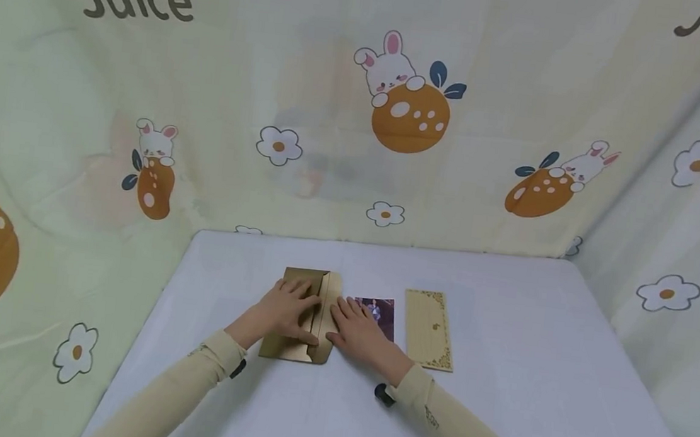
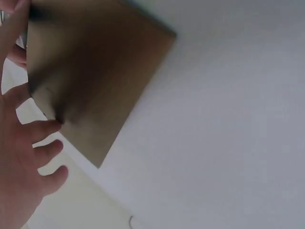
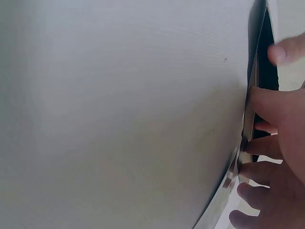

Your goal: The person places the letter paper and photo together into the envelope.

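A gold envelope (image 1: 295, 276) lies on the white table, its flap (image 1: 332, 288) spread out on the right side. My left hand (image 1: 285, 310) rests on the envelope body, fingers spread and thumb near the flap's fold. In the left wrist view, that hand (image 2: 21, 152) is seen along the envelope's edge (image 2: 109, 81). With straight fingers my right hand (image 1: 365, 335) touches the flap's right edge. It also partly covers a dark photo (image 1: 385, 315) showing a figure. The right wrist view shows the right hand (image 3: 279, 162) low at the envelope's edge, neither hand pinching it.
A cream card (image 1: 427, 330) with ornate gold corners lies to the right of the photo. The white table (image 1: 518, 322) extends around these things. Behind and at both sides hangs a curtain (image 1: 235, 92) printed with rabbits, oranges and flowers.
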`<action>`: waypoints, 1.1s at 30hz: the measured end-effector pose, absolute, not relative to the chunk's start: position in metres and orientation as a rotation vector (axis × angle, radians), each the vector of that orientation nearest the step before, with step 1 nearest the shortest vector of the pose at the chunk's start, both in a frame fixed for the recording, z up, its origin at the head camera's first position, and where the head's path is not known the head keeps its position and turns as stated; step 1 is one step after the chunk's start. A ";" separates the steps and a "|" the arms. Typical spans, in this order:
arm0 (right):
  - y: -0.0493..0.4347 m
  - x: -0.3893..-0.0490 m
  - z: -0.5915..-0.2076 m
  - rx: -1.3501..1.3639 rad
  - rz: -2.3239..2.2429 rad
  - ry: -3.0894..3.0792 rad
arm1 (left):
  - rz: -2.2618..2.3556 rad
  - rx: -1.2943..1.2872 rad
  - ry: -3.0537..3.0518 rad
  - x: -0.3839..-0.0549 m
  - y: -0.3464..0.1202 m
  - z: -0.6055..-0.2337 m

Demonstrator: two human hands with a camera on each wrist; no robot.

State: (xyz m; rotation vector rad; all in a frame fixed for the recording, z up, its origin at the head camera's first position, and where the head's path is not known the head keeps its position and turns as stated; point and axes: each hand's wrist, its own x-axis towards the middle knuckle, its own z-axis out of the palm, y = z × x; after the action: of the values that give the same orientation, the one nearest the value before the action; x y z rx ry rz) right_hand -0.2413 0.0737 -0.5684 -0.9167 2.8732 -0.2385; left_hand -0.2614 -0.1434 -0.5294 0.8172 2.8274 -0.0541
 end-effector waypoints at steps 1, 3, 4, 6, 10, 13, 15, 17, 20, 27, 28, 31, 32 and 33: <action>0.074 -0.241 -0.568 -0.914 -0.239 2.873 | -0.078 0.829 2.815 -0.262 -0.144 -0.528; 0.074 -0.241 -0.568 -0.911 -0.249 2.868 | -0.107 0.842 2.779 -0.262 -0.145 -0.526; 0.073 -0.241 -0.567 -0.911 -0.246 2.865 | -0.109 0.837 2.762 -0.262 -0.145 -0.525; 0.071 -0.241 -0.568 -0.908 -0.247 2.862 | -0.105 0.828 2.723 -0.262 -0.147 -0.524; 0.071 -0.242 -0.571 -0.906 -0.250 2.870 | -0.006 0.826 2.680 -0.266 -0.153 -0.524; 0.072 -0.242 -0.574 -0.901 -0.259 2.871 | 0.134 0.850 2.678 -0.270 -0.160 -0.526; 0.072 -0.243 -0.574 -0.893 -0.261 2.869 | 0.232 0.869 2.685 -0.272 -0.164 -0.529; 0.073 -0.243 -0.575 -0.889 -0.262 2.871 | 0.300 0.883 2.701 -0.273 -0.167 -0.532; 0.074 -0.243 -0.574 -0.890 -0.268 2.874 | 0.360 0.902 2.735 -0.274 -0.171 -0.537; 0.075 -0.244 -0.574 -0.898 -0.323 2.875 | 0.383 0.947 2.771 -0.274 -0.173 -0.542; 0.075 -0.244 -0.574 -0.898 -0.333 2.874 | 0.389 0.950 2.770 -0.273 -0.173 -0.542; 0.075 -0.245 -0.574 -0.902 -0.346 2.873 | 0.382 0.951 2.769 -0.273 -0.173 -0.542; 0.076 -0.245 -0.574 -0.904 -0.350 2.872 | 0.383 0.954 2.769 -0.273 -0.173 -0.541; 0.076 -0.245 -0.574 -0.903 -0.365 2.870 | 0.375 0.955 2.769 -0.273 -0.173 -0.541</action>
State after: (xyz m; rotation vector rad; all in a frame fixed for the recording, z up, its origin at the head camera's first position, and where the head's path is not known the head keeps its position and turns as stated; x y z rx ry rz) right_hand -0.2451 0.0759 -0.5738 -0.9034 2.8704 -0.3650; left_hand -0.2726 -0.1726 -0.5408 0.9547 2.7686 0.3751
